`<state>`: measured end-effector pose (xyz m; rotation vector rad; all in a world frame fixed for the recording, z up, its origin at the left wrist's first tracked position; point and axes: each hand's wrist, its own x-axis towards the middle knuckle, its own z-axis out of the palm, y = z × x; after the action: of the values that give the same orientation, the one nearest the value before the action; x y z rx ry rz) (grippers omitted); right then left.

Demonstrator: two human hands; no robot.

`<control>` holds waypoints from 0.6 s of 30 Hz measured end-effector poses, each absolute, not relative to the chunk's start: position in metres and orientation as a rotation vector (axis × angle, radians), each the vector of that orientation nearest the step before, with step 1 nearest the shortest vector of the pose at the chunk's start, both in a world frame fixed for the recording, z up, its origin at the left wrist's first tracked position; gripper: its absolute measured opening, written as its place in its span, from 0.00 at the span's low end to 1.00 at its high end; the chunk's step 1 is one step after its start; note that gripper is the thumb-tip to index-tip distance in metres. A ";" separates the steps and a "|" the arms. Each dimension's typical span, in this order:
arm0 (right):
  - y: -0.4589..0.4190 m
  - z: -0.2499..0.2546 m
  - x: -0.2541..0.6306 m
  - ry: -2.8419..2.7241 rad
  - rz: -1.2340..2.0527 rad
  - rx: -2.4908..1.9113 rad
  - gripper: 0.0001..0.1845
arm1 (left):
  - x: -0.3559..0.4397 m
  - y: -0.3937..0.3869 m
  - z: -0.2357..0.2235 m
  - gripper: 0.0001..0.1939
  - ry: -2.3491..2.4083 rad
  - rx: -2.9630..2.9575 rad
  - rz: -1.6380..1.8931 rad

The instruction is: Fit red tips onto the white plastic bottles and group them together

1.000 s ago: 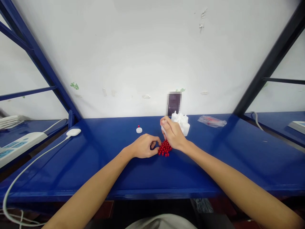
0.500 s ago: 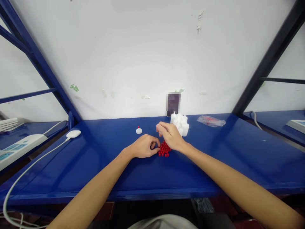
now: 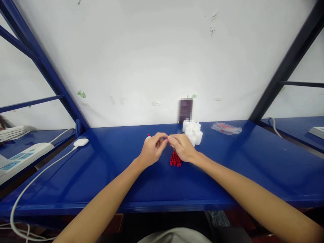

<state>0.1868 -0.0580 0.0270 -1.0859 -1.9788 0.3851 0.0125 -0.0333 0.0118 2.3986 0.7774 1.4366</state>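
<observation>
A broad, glossy blue tabletop is backed by a scuffed white wall. Above its middle the left hand and right hand are brought together; this meeting point is judged to be chosen so that small parts can be handled close to their supply. Both forearms are angled inward from the near corners. The left wrist is kept nearly straight, with index finger and thumb extended to the right; the right hand is turned inward with its fingers curled.

A tight cluster of white plastic bottles is stood just beyond the right hand, probably for short reach. Farther right, a clear plastic bag with red contents is laid flat, well apart. A loose heap of small red cylindrical pieces is gathered on the near side, below the right hand, presumably for single picking. A red-tipped white object is set apart, partly masked by the left hand.

A white item is enclosed by the right fingers, mostly hidden. One red piece is pinched between left thumb and index fingertip; contact with the white item cannot be determined.
</observation>
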 end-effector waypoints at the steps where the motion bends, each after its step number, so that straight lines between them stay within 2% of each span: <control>1: -0.059 0.027 0.186 -2.003 0.379 -1.067 0.30 | 0.014 -0.035 0.010 0.11 0.743 2.442 1.398; 5: -0.060 0.027 0.186 -2.043 0.376 -1.020 0.31 | 0.018 -0.039 0.005 0.09 0.711 2.491 1.290; 10: -0.060 0.028 0.186 -2.014 0.365 -1.032 0.29 | 0.021 -0.040 0.005 0.10 0.669 2.404 1.374; 18: -0.058 0.024 0.186 -1.899 0.520 -0.923 0.27 | 0.024 -0.043 0.015 0.13 0.691 2.068 1.349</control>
<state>0.1859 -0.0581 0.0244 -0.9231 -1.8987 0.5198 0.0238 -0.0427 0.0147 2.0684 0.6909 1.3487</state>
